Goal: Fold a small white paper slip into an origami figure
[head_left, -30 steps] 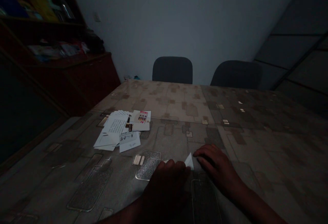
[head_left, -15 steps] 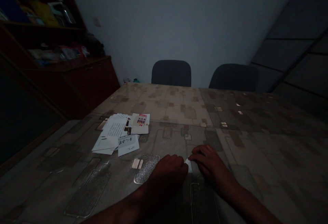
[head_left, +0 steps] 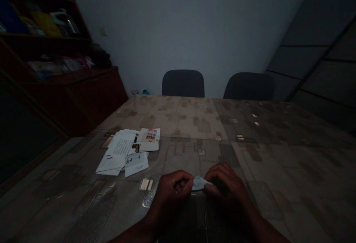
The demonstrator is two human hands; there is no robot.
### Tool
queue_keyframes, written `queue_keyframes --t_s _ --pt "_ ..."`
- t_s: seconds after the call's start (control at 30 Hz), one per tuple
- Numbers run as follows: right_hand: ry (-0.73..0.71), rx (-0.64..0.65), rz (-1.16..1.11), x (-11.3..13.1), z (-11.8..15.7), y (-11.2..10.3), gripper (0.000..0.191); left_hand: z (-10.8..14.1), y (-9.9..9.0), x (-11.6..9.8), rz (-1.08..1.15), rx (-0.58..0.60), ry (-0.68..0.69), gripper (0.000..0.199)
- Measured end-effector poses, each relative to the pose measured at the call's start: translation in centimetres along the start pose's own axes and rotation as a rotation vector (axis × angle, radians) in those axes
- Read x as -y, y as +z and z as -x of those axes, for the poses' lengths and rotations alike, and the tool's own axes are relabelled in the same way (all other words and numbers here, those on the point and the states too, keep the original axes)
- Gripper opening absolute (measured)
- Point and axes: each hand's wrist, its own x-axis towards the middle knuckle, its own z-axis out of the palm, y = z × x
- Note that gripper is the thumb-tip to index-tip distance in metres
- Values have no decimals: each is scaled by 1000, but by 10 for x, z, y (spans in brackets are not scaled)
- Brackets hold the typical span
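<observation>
Between my two hands is a small piece of white paper (head_left: pixel 198 183), folded to a pointed shape, with faint print on its face. My left hand (head_left: pixel 175 189) pinches its left end between thumb and forefinger, the other fingers curled. At the right end, my right hand (head_left: pixel 226 183) grips the paper with thumb and fingers. Both hands are just above the near part of the patterned tablecloth (head_left: pixel 178 165). To their left lies a loose pile of white printed cards (head_left: pixel 121 148), some with black writing and one with a red-edged picture.
Two dark chairs (head_left: pixel 183 83) stand behind the table's far edge, against a pale wall (head_left: pixel 189 24). On the left is a dark red cabinet (head_left: pixel 97 94) with cluttered shelves. The room is dim.
The hands have turned, and more of the folded paper now shows between them. My left hand has gone from a closed, knuckles-up pose to a fingertip pinch. The view has shifted slightly.
</observation>
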Motion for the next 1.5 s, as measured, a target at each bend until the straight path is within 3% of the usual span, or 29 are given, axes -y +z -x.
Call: queue_keyframes --t_s 0.63,0.77,0.87,1.0,1.13,1.33,1.43,1.5 --pt "148 9 -115 5 0 1 16 3 0 1 -9 12 124 15" --pt "206 -1 -116 3 1 1 12 -1 -1 -1 50 32 25 17" --pt "230 -4 -123 1 3 1 21 -2 -1 -1 124 36 -67 19" --pt "277 32 -190 0 5 2 29 -4 1 5 264 61 -112 22" --pt "264 25 -205 -1 7 6 25 -4 2 9 408 90 -139 23" --pt "276 -58 -183 -6 9 14 20 -1 0 4 155 133 12 33" --pt "285 -47 -136 -6 9 13 16 -2 -1 3 56 81 16 15" --pt "245 -36 -71 -6 9 12 12 -4 -1 4 51 44 -12 17"
